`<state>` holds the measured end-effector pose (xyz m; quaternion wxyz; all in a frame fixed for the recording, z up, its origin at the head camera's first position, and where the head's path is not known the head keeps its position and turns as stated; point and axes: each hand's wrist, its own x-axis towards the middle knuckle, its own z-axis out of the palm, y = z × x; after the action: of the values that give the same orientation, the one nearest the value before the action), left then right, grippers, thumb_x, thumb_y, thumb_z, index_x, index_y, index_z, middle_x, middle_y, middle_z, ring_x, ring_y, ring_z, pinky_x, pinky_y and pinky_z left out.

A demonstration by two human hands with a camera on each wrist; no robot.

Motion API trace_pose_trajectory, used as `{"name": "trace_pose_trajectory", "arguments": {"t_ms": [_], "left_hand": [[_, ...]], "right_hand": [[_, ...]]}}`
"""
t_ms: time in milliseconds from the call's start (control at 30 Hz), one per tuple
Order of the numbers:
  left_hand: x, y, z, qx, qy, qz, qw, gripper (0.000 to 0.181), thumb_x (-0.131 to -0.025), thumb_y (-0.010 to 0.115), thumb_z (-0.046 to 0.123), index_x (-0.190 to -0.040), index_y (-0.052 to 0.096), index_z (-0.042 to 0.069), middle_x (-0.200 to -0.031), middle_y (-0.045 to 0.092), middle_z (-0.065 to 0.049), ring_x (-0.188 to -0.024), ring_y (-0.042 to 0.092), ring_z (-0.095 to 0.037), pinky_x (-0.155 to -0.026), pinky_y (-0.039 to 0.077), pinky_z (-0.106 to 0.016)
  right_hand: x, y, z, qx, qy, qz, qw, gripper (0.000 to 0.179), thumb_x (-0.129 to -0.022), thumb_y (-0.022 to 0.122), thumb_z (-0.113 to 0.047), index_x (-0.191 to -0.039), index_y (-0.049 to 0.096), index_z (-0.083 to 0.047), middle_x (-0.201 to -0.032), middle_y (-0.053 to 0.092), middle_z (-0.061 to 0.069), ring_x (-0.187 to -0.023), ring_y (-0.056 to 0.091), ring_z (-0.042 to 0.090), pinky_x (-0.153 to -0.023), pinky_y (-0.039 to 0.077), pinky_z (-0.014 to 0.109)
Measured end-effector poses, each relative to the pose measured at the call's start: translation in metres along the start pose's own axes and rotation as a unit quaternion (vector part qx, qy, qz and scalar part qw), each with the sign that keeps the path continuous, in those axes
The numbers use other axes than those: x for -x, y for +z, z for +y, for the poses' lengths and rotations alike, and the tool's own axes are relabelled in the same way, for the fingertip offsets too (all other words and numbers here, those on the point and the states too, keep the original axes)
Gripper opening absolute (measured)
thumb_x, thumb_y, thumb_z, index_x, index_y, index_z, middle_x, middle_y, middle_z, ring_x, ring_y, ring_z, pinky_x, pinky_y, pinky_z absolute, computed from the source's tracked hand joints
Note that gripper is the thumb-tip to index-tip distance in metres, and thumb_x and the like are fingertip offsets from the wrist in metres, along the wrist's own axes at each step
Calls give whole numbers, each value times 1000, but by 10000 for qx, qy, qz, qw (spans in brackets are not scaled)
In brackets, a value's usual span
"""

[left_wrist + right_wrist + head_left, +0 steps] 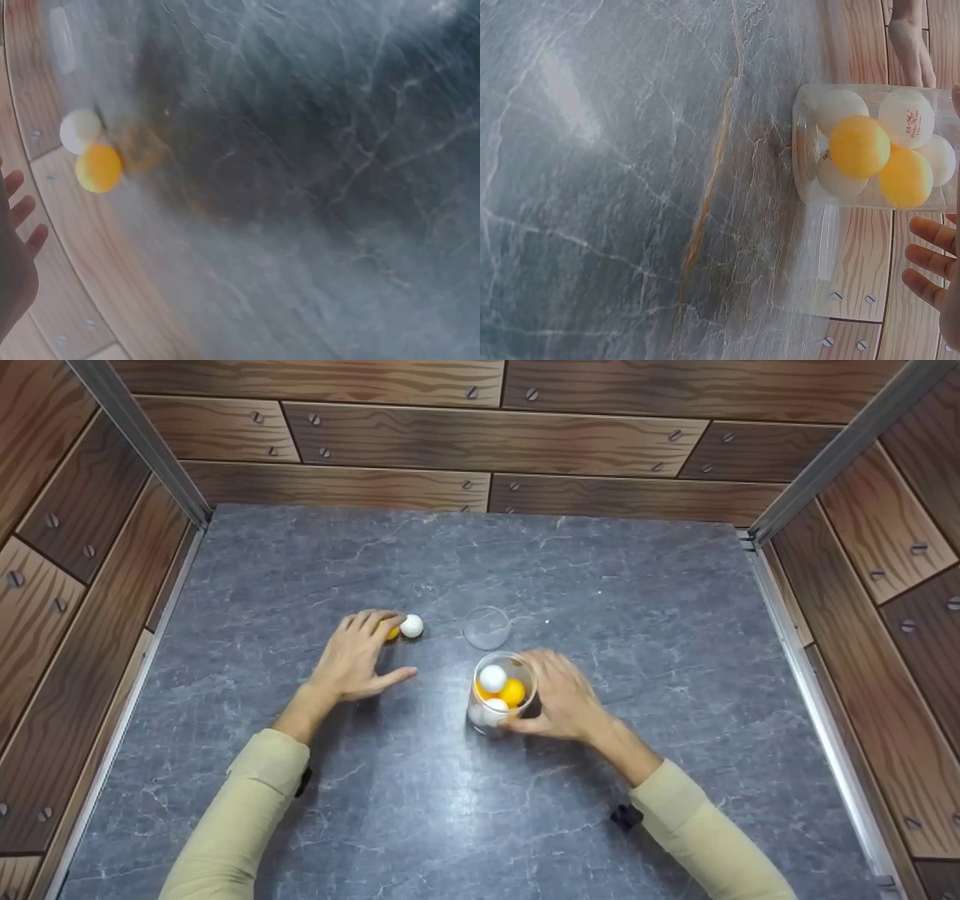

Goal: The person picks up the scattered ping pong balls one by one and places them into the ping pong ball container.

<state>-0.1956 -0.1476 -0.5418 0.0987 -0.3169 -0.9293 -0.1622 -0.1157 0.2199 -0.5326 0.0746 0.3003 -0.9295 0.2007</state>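
Observation:
My left hand (358, 656) is stretched over an orange ping-pong ball (391, 634), its thumb spread away. A white ping-pong ball (412, 625) lies beside the orange one. In the left wrist view, the fingertips (22, 212) stand apart from both balls. A clear jar (804, 180) stands upright, holding several white and orange ping-pong balls. My right hand (566, 697) is around the jar's right side, thumb at its near wall. The right wrist view shows those fingers (928, 261) spread and fairly straight beside the jar, with a gap between.
Behind the jar, a clear round lid (487, 628) lies flat on the grey marbled table (450, 825). Wood-patterned walls (480, 439) enclose the back and both sides, with metal rails (817, 720) along the side edges.

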Motion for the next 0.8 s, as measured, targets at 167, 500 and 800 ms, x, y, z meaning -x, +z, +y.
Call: {"name": "trace_pose_trajectory", "arguments": {"t_ms": [167,500,800], "left_hand": [[-1,6,-14,163,-499,-63,9986,85,-91,66,68,-152,52,9,-149,56,-15,-136,54,-38,-113,45,-58],[-5,15,-28,208,-930,-149,9953,85,-92,62,70,-152,51,12,-149,56,-15,-138,52,-38,-114,43,-58],[-7,26,-35,333,-1263,-215,9912,85,-93,62,70,-152,50,10,-152,55,-16,-141,50,-38,-118,41,-58]], "right_hand": [[0,-1,0,41,15,16,10000,100,-79,75,-72,-144,53,0,-136,65,18,-126,62,37,-113,50,58],[1,0,0,45,23,3,10000,101,-79,73,-74,-143,53,2,-136,65,20,-126,62,38,-113,50,58],[0,1,1,70,-55,82,9999,100,-79,73,-74,-143,54,1,-135,66,19,-124,63,37,-110,51,57]]}}
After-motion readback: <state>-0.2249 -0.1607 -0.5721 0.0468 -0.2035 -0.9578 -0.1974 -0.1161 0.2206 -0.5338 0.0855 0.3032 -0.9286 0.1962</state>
